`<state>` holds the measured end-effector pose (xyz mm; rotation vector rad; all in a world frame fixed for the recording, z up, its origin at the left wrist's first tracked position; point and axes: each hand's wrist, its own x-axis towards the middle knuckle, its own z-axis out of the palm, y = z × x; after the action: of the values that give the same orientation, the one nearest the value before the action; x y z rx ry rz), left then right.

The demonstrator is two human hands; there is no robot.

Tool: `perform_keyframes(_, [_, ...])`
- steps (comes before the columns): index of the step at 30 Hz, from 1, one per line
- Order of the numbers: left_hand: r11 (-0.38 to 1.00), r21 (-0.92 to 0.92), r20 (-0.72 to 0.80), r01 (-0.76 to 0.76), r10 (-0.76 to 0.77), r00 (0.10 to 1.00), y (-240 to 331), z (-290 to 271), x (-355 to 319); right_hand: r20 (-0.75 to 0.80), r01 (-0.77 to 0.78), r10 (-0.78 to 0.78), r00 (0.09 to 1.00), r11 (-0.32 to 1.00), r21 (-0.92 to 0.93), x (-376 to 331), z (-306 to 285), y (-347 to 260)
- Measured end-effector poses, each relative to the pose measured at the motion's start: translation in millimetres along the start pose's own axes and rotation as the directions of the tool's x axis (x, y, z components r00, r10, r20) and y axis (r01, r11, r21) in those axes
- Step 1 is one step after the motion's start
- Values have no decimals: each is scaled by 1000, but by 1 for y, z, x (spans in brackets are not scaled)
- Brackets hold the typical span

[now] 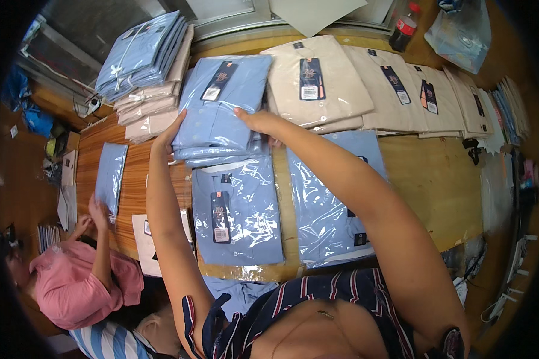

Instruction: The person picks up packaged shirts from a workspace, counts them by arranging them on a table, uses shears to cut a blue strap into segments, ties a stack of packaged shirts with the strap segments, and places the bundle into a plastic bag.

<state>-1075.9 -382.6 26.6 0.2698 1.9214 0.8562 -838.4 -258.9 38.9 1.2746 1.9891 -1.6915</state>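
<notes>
Both my hands hold a small stack of folded blue shirts in clear plastic bags, each hand at one side. My left hand grips the left edge. My right hand closes on the right edge, thumb on top and the other fingers mostly hidden underneath. The top shirt carries a dark hang tag. Just nearer to me lies another bagged blue shirt with its own dark tag. A further bagged blue shirt lies partly under my right forearm.
Bagged beige shirts run along the back right. At the back left stands a tied blue stack on beige ones. A cola bottle stands at the far edge. On the left, a co-worker in pink handles a blue packet.
</notes>
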Motion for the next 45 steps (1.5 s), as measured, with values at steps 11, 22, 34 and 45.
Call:
perform_keyframes(11, [932,-208,34,-298,312,950,12,13,-42,-343,391,-204,917,629,672,4,13,-21])
perform_keyframes(22, [626,-424,-377,-655,535,756,20,91,-206,-325,746,-714,621,665,-35,-210,-76,3])
perform_keyframes(34, [626,-350,-149,-697,697,701,-66,409,-317,-671,859,-661,335,507,-71,-397,-161,306])
perform_keyframes(45, [916,-151,182,-371,395,901,-174,574,-263,-270,275,-193,943,909,314,-398,-216,528])
